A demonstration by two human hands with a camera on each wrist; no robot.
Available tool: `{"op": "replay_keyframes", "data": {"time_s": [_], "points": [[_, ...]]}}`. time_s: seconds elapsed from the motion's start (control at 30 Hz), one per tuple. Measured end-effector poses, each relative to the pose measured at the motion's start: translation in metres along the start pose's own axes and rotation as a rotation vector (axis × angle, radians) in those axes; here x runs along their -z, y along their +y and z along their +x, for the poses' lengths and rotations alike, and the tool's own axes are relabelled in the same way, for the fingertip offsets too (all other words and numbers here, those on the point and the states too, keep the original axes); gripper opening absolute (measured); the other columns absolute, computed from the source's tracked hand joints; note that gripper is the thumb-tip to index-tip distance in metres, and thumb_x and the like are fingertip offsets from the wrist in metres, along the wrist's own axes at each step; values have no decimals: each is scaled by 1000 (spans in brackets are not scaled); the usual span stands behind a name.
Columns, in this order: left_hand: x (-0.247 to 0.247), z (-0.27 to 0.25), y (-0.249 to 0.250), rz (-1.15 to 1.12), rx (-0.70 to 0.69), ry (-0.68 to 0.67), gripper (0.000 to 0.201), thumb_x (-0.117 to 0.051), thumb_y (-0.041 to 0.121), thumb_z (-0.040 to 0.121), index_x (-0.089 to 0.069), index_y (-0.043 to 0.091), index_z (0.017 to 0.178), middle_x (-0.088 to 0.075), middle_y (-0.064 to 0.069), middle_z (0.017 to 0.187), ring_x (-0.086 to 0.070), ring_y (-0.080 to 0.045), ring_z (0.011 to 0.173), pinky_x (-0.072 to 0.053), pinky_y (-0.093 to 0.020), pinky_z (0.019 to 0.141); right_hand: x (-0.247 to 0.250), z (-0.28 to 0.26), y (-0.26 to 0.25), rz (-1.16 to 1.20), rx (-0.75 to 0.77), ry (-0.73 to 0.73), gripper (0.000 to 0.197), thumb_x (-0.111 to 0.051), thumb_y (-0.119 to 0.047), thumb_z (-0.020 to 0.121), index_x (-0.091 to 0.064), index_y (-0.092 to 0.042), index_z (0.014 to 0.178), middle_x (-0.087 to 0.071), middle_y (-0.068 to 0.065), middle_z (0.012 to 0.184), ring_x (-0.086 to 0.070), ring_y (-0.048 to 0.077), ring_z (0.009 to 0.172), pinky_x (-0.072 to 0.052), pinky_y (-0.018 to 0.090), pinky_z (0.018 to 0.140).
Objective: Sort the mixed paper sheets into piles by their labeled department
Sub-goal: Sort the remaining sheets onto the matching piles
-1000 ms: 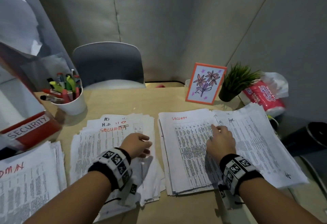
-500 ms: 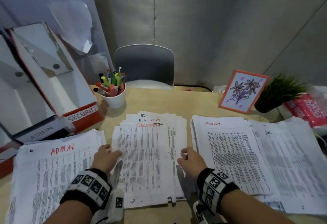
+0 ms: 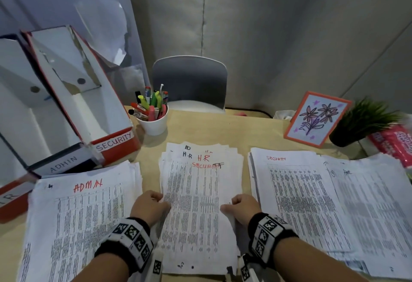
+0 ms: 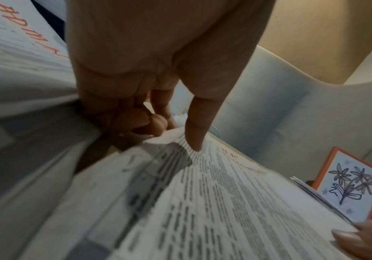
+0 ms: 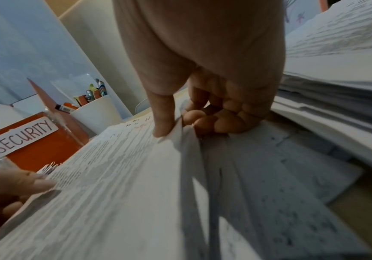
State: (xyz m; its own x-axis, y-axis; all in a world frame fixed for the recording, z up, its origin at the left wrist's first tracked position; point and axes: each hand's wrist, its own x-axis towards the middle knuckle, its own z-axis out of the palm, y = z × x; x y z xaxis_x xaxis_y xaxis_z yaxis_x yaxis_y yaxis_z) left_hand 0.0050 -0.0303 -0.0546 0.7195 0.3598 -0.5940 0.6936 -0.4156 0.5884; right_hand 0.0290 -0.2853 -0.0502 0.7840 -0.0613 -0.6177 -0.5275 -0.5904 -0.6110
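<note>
At the middle of the table (image 3: 245, 130), near its front edge, lies the middle pile (image 3: 198, 210) of printed sheets. Its long side runs from the front edge toward the back, with the red "SECURITY" word at the far end. The left hand (image 3: 148, 207) grips the pile's left edge, thumb on top and fingers (image 4: 136, 119) curled under. The right hand (image 3: 243, 209) grips the right edge the same way, pinching the top sheets. Toward the left edge lies the "ADMIN" pile (image 3: 84, 221), and toward the right edge lies the other "SECURITY" pile (image 3: 301, 194). Both point the same way. Behind the "ADMIN" pile stand file boxes (image 3: 113, 142). A cup of pens (image 3: 153, 123) is beside them.
</note>
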Motion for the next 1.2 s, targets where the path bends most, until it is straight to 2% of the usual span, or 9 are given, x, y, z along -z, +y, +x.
{"op": "replay_keyframes", "data": {"time_s": [0.23,0.4,0.47,0.63,0.77,0.83,0.9,1.0,1.2], "points": [[1,-5,4,-104,-22,31,39,-68,45,82,-61,7,84,-64,-5,81,-57,-17,70,-41,-26,58,11,4,13,145,66,72,18,-63,-5,84,-61,-18,72,-60,-2,70,-55,12,64,-43,21,62],[2,4,-2,-514,121,-40,44,-50,49,93,-57,9,74,-51,-5,56,-45,-21,52,-36,-27,52,23,-2,20,120,112,11,42,-44,13,79,-63,-17,57,-67,12,80,-57,17,67,-40,18,54],[4,6,-1,-502,113,-59,44,-53,46,92,-58,6,74,-56,-9,62,-49,-22,57,-38,-29,56,23,-2,26,122,124,-1,49,-41,15,75,-62,-20,49,-69,16,86,-58,12,63,-41,18,54],[9,7,5,-179,3,-22,34,-64,42,87,-63,9,80,-63,0,80,-55,-12,72,-37,-22,58,23,-2,32,144,136,-5,52,-40,17,73,-64,-20,45,-71,-1,90,-65,17,92,-48,32,91],[8,9,0,-131,-6,-75,29,-80,32,74,-63,9,81,-62,-1,76,-56,-13,70,-38,-22,55,25,-4,31,212,100,-71,44,-47,9,84,-71,-19,61,-70,13,84,-63,24,75,-49,31,71],[3,12,-4,-171,22,-69,27,-86,18,68,-62,7,77,-63,-7,74,-60,-23,70,-44,-25,58,25,-8,28,291,79,-122,27,-54,5,88,-71,-12,76,-70,7,79,-63,18,64,-47,24,58],[1,16,-6,-202,25,16,7,-72,-1,79,-67,3,81,-66,-23,85,-63,-37,88,-46,-29,75,25,-8,27,317,97,-148,18,-56,3,89,-71,-7,85,-66,-1,73,-58,6,55,-43,17,51],[1,10,-3,-194,-30,59,33,-45,-11,92,-58,16,78,-57,-12,88,-50,-26,92,-36,-28,82,21,-6,29,372,58,-172,15,-57,-8,91,-64,-3,79,-48,3,58,-41,8,44,-35,20,47],[-2,-8,-1,-311,-139,82,13,-47,7,93,-59,12,96,-68,-13,84,-65,-33,75,-54,-41,65,18,-2,27,284,70,-45,9,-58,-11,92,-66,-8,90,-67,2,87,-62,16,89,-47,17,73]]}}
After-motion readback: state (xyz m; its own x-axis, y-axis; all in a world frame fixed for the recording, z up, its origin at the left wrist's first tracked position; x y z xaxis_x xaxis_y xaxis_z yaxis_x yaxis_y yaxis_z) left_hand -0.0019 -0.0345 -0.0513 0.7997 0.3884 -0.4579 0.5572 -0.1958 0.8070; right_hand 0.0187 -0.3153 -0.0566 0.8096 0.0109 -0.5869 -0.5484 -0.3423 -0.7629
